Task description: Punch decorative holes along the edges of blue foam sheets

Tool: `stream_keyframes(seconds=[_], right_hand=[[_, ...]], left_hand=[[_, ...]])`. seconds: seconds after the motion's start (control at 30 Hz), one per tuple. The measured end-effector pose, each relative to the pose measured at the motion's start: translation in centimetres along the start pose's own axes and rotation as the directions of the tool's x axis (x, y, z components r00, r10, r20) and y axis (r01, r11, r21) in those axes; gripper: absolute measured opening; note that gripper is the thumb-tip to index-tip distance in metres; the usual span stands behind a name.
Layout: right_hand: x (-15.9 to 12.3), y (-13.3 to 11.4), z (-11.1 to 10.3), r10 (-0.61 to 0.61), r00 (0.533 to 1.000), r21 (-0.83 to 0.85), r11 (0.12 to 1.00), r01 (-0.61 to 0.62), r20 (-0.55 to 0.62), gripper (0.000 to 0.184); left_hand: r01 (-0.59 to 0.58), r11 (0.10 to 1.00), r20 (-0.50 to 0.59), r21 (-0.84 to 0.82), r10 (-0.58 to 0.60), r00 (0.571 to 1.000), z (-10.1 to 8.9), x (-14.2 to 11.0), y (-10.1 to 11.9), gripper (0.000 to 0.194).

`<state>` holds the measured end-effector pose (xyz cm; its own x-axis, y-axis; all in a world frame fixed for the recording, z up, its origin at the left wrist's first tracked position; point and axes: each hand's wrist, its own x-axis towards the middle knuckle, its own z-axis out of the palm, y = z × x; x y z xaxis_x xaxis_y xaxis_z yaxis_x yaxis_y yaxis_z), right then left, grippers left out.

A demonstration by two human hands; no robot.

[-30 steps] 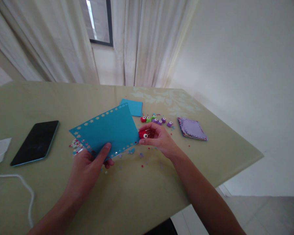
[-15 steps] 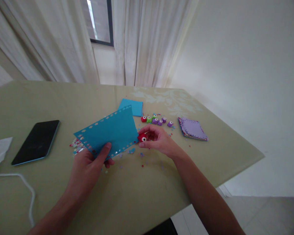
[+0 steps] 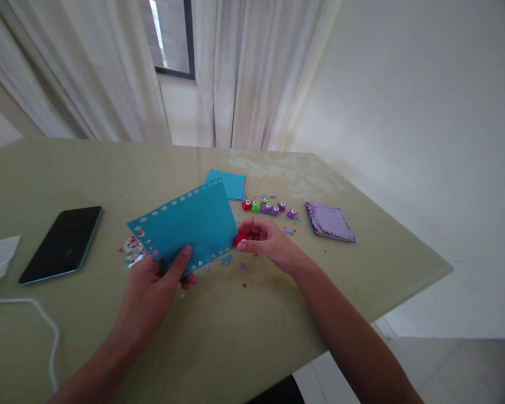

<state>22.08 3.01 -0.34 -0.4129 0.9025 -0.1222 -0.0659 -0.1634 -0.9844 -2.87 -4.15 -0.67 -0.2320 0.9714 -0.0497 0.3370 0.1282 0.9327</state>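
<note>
My left hand [image 3: 160,280] pinches a blue sheet of paper [image 3: 193,224] at its lower left, thumb on top, tilted above the table. Small cut-out shapes run along the top, left and bottom borders of the sheet. At the sheet's right edge, my right hand [image 3: 265,241] is closed on a small red craft punch [image 3: 239,239], its thumb pressing on it. Fingers cover part of the punch. Several similar punches in red, green and purple [image 3: 266,208] stand in a cluster behind my right hand.
Blue paper squares [image 3: 231,186] lie at the back, and a stack of punched purple paper [image 3: 331,221] to the right. Confetti [image 3: 133,248] is scattered about. On the left are a black tablet [image 3: 63,244], white paper [image 3: 0,258] and a white cable [image 3: 53,331].
My right thumb has moved over the red punch, covering its white eye, and the hand has shifted slightly left. The blue sheet has tilted a little.
</note>
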Motion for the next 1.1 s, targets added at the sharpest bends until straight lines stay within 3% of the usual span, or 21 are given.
stream_keyframes(seconds=[0.5, 1.1], right_hand=[[0.3, 0.5, 0.6, 0.004, 1.0, 0.081, 0.997, -0.006, 0.02, 0.04], [0.5, 0.7, 0.9, 0.007, 1.0, 0.061, 0.998, -0.008, 0.008, 0.04]], left_hand=[[-0.032, 0.998, 0.034, 0.055, 0.03, 0.999, 0.2, 0.4, -1.2, 0.056], [-0.021, 0.999, 0.033, 0.042, 0.02, 0.999, 0.6, 0.4, -0.6, 0.053]])
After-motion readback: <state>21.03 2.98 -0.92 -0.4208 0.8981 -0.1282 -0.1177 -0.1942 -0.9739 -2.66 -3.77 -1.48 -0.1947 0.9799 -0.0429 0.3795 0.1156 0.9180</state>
